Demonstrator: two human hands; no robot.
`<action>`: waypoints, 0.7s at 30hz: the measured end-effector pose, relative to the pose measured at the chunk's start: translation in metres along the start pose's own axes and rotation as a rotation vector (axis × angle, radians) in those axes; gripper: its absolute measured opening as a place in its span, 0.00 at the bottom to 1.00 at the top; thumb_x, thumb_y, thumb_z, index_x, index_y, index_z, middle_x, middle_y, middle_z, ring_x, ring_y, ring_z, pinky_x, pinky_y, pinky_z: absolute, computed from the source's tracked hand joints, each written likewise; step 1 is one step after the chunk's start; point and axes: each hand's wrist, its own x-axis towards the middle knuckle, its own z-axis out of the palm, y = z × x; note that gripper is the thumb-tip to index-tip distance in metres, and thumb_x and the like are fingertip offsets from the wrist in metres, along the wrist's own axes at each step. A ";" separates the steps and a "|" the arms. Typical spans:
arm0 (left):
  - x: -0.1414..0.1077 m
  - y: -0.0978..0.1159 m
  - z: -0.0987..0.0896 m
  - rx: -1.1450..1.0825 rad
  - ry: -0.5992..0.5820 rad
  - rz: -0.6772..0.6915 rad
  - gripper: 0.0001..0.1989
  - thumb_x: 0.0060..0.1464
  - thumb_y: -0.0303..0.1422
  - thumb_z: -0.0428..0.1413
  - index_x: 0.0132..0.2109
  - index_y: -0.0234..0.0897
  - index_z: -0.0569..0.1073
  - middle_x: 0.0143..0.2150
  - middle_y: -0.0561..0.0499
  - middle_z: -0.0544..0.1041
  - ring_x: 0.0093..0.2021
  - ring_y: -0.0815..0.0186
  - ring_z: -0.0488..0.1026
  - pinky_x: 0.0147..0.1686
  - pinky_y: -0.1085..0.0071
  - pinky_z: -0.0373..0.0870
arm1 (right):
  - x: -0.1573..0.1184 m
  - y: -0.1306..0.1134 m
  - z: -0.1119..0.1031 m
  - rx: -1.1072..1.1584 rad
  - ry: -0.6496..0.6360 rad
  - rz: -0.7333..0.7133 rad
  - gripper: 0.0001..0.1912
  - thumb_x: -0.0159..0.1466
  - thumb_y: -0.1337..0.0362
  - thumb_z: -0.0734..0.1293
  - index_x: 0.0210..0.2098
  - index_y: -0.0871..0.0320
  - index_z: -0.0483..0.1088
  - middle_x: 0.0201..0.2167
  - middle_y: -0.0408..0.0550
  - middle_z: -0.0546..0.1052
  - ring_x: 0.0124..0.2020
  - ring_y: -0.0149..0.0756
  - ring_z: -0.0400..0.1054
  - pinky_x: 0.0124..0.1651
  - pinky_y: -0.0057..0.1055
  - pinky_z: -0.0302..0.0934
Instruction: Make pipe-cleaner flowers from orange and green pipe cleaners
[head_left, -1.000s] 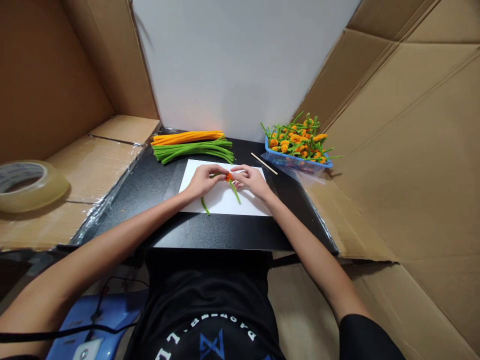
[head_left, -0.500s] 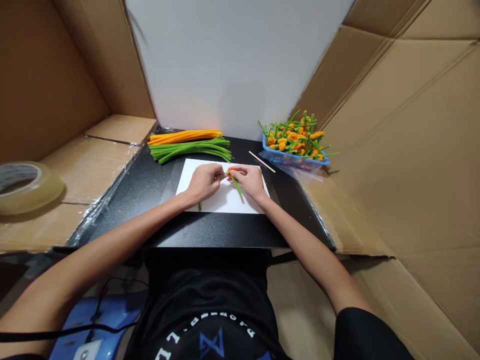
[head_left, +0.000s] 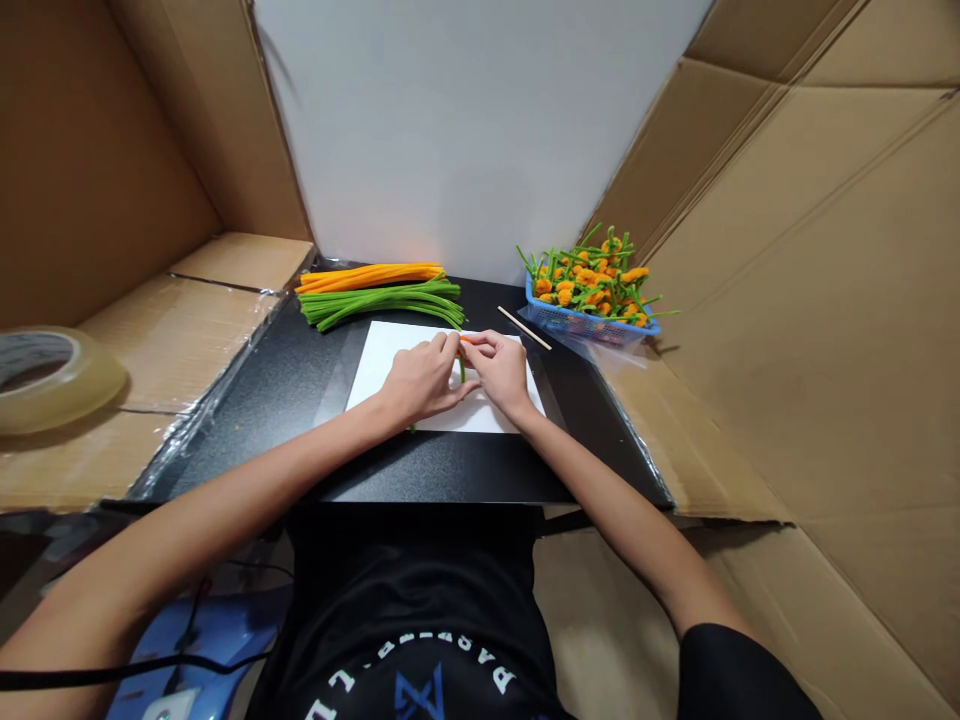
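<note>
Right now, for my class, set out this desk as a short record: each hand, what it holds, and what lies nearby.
Left hand: pinching a green-and-orange pipe cleaner
Right hand: pinching the same pipe cleaner
Under hands: white paper sheet on black tabletop
Behind sheet: orange pipe cleaners, green pipe cleaners
Right of sheet: wooden stick, blue basket of pipe-cleaner flowers

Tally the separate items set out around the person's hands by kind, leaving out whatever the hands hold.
Orange pipe-cleaner bundle: 1
Green pipe-cleaner bundle: 1
White paper sheet: 1
Wooden stick: 1
Blue basket: 1
Clear tape roll: 1
Total: 6
</note>
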 end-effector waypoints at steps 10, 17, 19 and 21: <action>0.005 -0.016 0.000 0.099 -0.094 0.129 0.14 0.62 0.21 0.44 0.49 0.30 0.71 0.42 0.39 0.78 0.42 0.55 0.77 0.34 0.66 0.68 | 0.002 0.004 -0.006 -0.012 -0.105 -0.113 0.15 0.61 0.54 0.70 0.41 0.56 0.79 0.37 0.49 0.82 0.39 0.42 0.79 0.47 0.40 0.75; 0.008 -0.019 0.003 0.026 0.040 0.105 0.14 0.59 0.21 0.46 0.47 0.32 0.73 0.38 0.41 0.79 0.38 0.57 0.76 0.31 0.68 0.65 | 0.000 -0.002 -0.003 -0.024 -0.083 -0.176 0.13 0.62 0.55 0.70 0.40 0.56 0.79 0.37 0.49 0.82 0.38 0.41 0.79 0.47 0.39 0.75; 0.008 -0.020 0.004 0.043 0.049 0.151 0.14 0.58 0.21 0.46 0.45 0.31 0.74 0.37 0.41 0.79 0.37 0.58 0.76 0.31 0.69 0.64 | 0.000 -0.005 -0.002 0.003 -0.054 -0.131 0.13 0.60 0.54 0.71 0.38 0.57 0.79 0.35 0.49 0.82 0.36 0.40 0.78 0.45 0.38 0.75; 0.008 -0.021 0.004 0.079 0.035 0.218 0.14 0.58 0.20 0.46 0.44 0.30 0.74 0.37 0.40 0.79 0.37 0.57 0.76 0.30 0.68 0.64 | 0.001 -0.006 -0.003 0.032 -0.050 -0.074 0.15 0.59 0.53 0.72 0.36 0.58 0.78 0.34 0.50 0.82 0.35 0.40 0.78 0.43 0.37 0.75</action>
